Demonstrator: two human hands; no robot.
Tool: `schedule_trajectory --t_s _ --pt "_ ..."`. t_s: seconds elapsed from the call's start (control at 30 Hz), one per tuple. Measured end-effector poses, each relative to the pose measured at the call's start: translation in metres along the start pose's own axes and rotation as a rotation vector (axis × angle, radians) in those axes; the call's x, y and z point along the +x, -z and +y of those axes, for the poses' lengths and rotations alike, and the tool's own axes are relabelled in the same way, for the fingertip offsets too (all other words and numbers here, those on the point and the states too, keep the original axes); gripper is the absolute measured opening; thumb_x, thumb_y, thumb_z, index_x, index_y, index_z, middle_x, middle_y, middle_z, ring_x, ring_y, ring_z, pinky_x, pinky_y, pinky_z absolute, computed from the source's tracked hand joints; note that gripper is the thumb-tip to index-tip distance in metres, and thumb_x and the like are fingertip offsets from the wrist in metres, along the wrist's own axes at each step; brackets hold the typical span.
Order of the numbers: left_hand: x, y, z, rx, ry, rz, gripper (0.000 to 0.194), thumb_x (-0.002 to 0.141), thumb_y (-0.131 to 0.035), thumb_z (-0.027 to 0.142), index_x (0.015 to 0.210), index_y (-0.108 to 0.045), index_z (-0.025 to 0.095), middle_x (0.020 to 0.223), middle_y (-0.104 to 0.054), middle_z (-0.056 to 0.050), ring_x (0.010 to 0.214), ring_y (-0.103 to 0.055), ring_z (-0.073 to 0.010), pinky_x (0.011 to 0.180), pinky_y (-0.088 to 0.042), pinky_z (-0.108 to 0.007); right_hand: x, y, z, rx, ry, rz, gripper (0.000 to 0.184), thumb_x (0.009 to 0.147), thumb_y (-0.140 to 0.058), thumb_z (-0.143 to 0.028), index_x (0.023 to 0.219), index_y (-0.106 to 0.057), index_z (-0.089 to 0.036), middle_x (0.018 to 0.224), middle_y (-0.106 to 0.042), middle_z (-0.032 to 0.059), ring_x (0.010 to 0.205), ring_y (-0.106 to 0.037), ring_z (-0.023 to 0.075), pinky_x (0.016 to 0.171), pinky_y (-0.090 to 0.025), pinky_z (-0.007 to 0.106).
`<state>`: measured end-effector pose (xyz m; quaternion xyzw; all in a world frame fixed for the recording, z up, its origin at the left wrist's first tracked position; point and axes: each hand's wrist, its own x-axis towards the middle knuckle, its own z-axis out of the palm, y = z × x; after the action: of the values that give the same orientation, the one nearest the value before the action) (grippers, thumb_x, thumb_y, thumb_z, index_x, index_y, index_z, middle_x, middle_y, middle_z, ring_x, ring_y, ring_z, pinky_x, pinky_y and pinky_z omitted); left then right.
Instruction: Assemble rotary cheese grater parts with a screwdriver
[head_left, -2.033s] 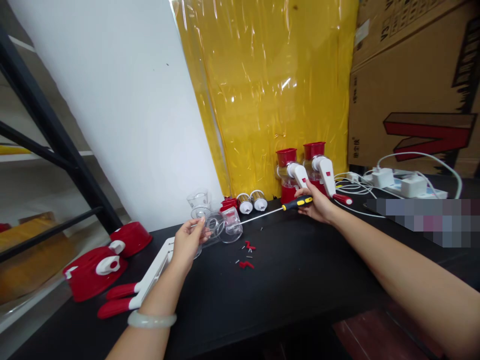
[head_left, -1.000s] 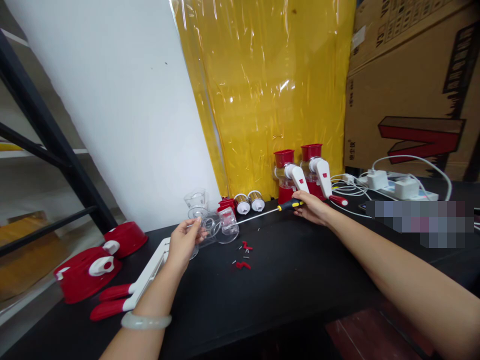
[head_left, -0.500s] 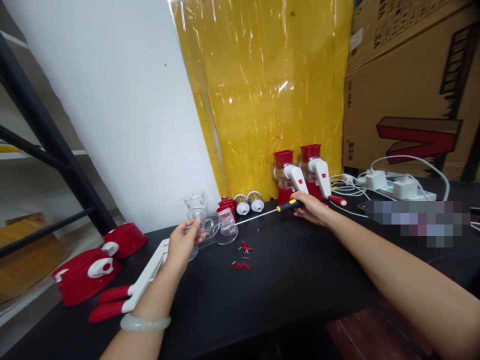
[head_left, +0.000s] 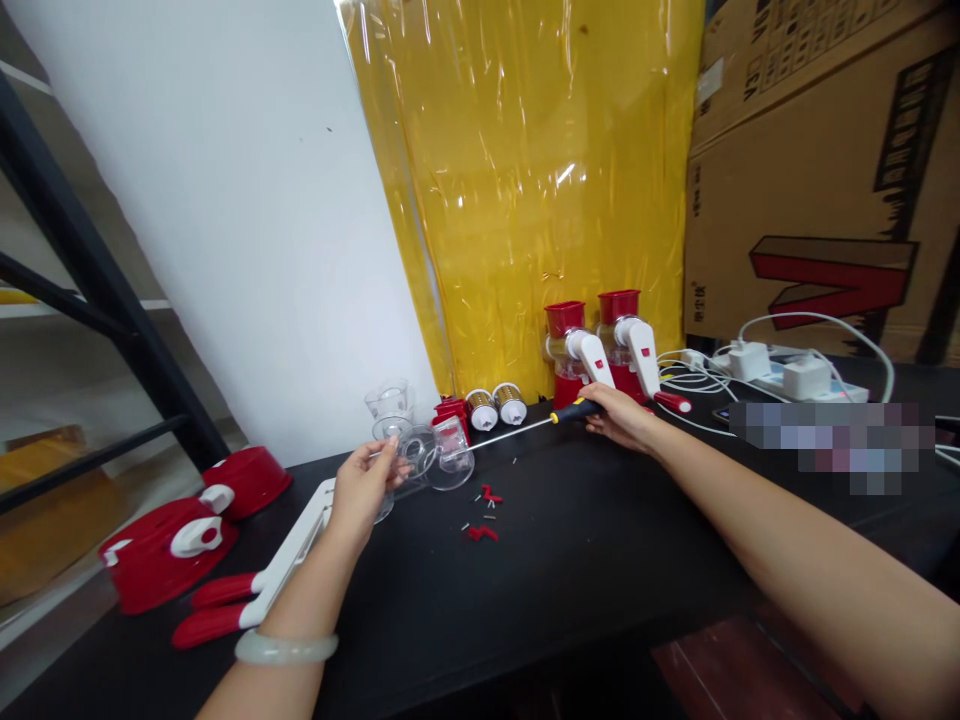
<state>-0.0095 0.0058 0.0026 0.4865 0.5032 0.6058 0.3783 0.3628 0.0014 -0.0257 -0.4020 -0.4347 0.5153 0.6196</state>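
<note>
My left hand pinches the rim of a clear plastic grater housing, tipped on its side above the table. In my right hand is a screwdriver with a black and yellow handle. Its long shaft points left, and the tip reaches the open end of the clear housing; whether it touches cannot be made out. Behind my left hand stands another clear housing. Small red plastic pieces and several metal pins lie on the table in front of the housing.
Two assembled red and white rotary graters stand at the back. Beside them are two drum blades and red parts. Red bases and white crank handles lie left. A power strip with cables sits right, before a cardboard box.
Both hands keep the same hold on the housing and the screwdriver. The whole view has shifted very slightly; nothing else has visibly moved.
</note>
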Motion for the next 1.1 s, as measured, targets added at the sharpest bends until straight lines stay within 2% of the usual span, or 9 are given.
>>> schedule_trajectory --t_s 0.17,0.33,0.4,0.6,0.7,0.8,0.87,1.0,1.1 --pt "-0.0006 0.0003 -0.0006 0.002 -0.012 -0.023 0.035 0.068 -0.079 0.036 0.088 -0.062 0.013 0.06 -0.065 0.0 0.054 -0.065 -0.0127 0.05 -0.049 -0.019 -0.0028 0.0003 -0.0064 0.211 0.007 -0.056 0.014 0.068 -0.062 -0.022 0.079 -0.054 -0.023 0.068 -0.058 -0.001 0.065 -0.057 0.0143 0.062 -0.047 0.028" --pt "0.002 0.0026 -0.0034 0.006 -0.017 -0.017 0.032 0.071 -0.077 0.036 0.087 -0.062 0.013 0.06 -0.064 0.001 0.054 -0.064 -0.0117 0.05 -0.05 -0.018 0.0021 -0.0004 0.0018 -0.098 -0.025 0.017 0.034 0.082 -0.056 -0.053 0.07 -0.049 -0.022 0.042 -0.038 -0.0062 0.039 -0.035 0.0094 0.053 -0.043 0.028" --pt "0.0027 0.0028 -0.0037 0.004 -0.015 -0.011 0.03 0.072 -0.076 0.035 0.088 -0.062 0.013 0.06 -0.065 0.001 0.053 -0.064 -0.0114 0.049 -0.049 -0.018 0.0024 -0.0006 0.0034 -0.149 0.002 0.013 0.029 0.08 -0.061 -0.048 0.071 -0.05 -0.022 0.04 -0.034 -0.0083 0.038 -0.031 0.0081 0.053 -0.042 0.026" --pt "0.0019 0.0016 -0.0024 0.014 -0.01 -0.015 0.03 0.071 -0.077 0.034 0.087 -0.062 0.013 0.061 -0.066 0.0 0.053 -0.064 -0.0117 0.049 -0.048 -0.018 -0.0035 0.0001 -0.0038 0.122 0.055 -0.058 0.027 0.062 -0.067 -0.021 0.083 -0.051 -0.025 0.069 -0.059 -0.0044 0.064 -0.058 0.0143 0.063 -0.049 0.029" --pt "0.0014 0.0014 -0.0017 0.006 -0.015 -0.008 0.03 0.071 -0.077 0.034 0.086 -0.062 0.013 0.061 -0.065 0.0 0.052 -0.064 -0.0115 0.049 -0.048 -0.018 -0.0018 -0.0005 -0.0027 0.069 0.007 -0.026 0.019 0.074 -0.063 -0.037 0.079 -0.05 -0.024 0.063 -0.057 -0.0028 0.056 -0.056 0.0146 0.058 -0.048 0.03" --pt "0.0008 0.0012 -0.001 0.004 -0.021 -0.005 0.031 0.07 -0.078 0.034 0.085 -0.062 0.013 0.061 -0.066 -0.001 0.051 -0.063 -0.0115 0.049 -0.048 -0.019 0.0016 -0.0016 0.0016 -0.113 0.009 0.029 0.033 0.081 -0.058 -0.053 0.072 -0.049 -0.023 0.046 -0.042 -0.0059 0.039 -0.038 0.0098 0.05 -0.043 0.028" --pt "0.0004 0.001 -0.0006 0.005 -0.016 0.001 0.031 0.069 -0.078 0.034 0.085 -0.061 0.013 0.061 -0.066 -0.001 0.051 -0.064 -0.0119 0.049 -0.048 -0.019 0.0019 -0.0019 0.0026 -0.149 0.053 0.033 0.03 0.077 -0.066 -0.046 0.071 -0.049 -0.022 0.047 -0.041 -0.0072 0.039 -0.034 0.0078 0.051 -0.043 0.027" --pt "0.0005 0.0005 -0.0008 0.003 -0.007 -0.001 0.033 0.069 -0.078 0.036 0.086 -0.061 0.013 0.06 -0.065 0.0 0.052 -0.064 -0.012 0.049 -0.049 -0.019 -0.0028 -0.0006 -0.0027 0.123 0.064 -0.046 0.021 0.065 -0.069 -0.021 0.077 -0.052 -0.024 0.068 -0.056 -0.0036 0.062 -0.054 0.0126 0.062 -0.048 0.028" --pt "0.0013 0.0009 -0.0018 0.007 -0.007 -0.013 0.034 0.069 -0.078 0.037 0.087 -0.061 0.013 0.06 -0.065 0.0 0.052 -0.064 -0.0116 0.049 -0.049 -0.018 -0.0047 0.0005 -0.0058 0.249 0.007 -0.099 0.016 0.066 -0.064 -0.019 0.078 -0.055 -0.023 0.073 -0.06 -0.0009 0.072 -0.059 0.0159 0.067 -0.051 0.032"
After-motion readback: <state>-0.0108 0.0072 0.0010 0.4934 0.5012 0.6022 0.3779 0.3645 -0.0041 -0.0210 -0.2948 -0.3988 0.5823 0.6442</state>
